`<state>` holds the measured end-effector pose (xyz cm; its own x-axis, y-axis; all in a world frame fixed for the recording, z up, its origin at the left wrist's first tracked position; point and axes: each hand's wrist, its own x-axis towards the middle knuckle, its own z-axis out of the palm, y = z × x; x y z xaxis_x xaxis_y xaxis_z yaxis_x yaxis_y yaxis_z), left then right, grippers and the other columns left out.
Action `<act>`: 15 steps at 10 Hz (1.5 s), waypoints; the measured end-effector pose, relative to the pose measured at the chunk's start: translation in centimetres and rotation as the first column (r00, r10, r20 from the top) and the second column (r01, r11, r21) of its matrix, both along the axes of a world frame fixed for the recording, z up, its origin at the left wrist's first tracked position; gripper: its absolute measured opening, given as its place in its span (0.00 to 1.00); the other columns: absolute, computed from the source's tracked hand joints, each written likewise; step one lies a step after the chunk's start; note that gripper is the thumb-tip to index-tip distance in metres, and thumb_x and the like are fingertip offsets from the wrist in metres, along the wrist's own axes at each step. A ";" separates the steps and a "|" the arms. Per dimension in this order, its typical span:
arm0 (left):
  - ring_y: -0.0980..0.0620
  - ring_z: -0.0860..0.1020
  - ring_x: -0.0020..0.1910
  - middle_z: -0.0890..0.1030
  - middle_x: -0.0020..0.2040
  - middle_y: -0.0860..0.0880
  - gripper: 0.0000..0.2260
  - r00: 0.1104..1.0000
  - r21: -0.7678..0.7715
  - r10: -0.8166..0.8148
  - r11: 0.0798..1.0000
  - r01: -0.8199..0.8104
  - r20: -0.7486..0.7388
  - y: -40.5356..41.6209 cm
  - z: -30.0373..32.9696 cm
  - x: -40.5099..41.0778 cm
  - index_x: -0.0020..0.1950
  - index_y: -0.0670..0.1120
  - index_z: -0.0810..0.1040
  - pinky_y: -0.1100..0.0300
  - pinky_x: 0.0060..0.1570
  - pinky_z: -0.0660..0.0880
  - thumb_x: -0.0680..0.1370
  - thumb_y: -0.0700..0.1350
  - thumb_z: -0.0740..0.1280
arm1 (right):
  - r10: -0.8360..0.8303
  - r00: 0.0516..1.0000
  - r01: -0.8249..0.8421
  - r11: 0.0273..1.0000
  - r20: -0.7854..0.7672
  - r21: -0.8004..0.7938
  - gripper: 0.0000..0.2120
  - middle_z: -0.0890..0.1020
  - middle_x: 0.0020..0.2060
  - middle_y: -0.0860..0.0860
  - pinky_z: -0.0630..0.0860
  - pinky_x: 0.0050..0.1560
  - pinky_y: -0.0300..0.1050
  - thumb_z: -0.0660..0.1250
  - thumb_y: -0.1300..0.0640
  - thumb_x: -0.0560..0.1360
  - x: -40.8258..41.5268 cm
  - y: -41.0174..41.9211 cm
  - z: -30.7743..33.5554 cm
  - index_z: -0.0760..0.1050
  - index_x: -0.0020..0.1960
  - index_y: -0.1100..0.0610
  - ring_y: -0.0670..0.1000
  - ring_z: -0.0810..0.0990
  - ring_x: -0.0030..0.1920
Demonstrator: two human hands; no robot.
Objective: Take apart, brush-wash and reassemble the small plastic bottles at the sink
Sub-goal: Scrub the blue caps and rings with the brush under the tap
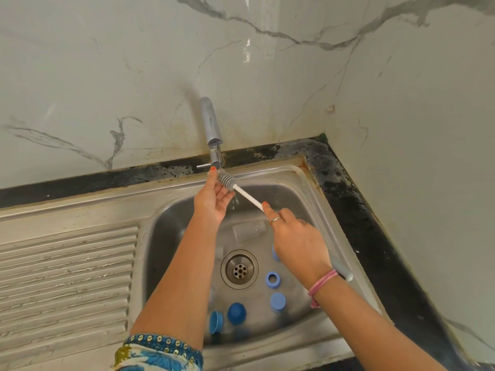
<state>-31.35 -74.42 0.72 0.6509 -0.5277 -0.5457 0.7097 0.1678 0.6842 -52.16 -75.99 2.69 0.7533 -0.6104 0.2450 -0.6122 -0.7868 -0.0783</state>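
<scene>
At frame centre my right hand [296, 238] grips the brush [242, 192] handle; my left hand [213, 200], fingers relaxed, cups its head under the tap [213, 129]. A bottle [248, 230] and caps [272, 280] lie in the sink [166, 231] below.

Steel sink [316, 199] with blue caps [278, 302]

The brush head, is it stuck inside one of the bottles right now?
No, the brush head is bare under the tap, against the left hand.
</scene>
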 end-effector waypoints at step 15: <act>0.51 0.81 0.41 0.74 0.33 0.49 0.11 0.973 -0.305 -0.229 0.926 0.222 0.014 -0.4 2.8 -0.7 0.39 0.45 0.73 0.47 0.54 0.78 0.80 0.45 0.59 | -0.464 0.878 -0.402 -0.585 0.115 0.705 0.17 0.63 0.28 0.47 0.55 0.17 0.33 0.59 0.54 0.80 -0.2 -0.8 0.5 0.73 0.68 0.49 0.41 0.59 0.21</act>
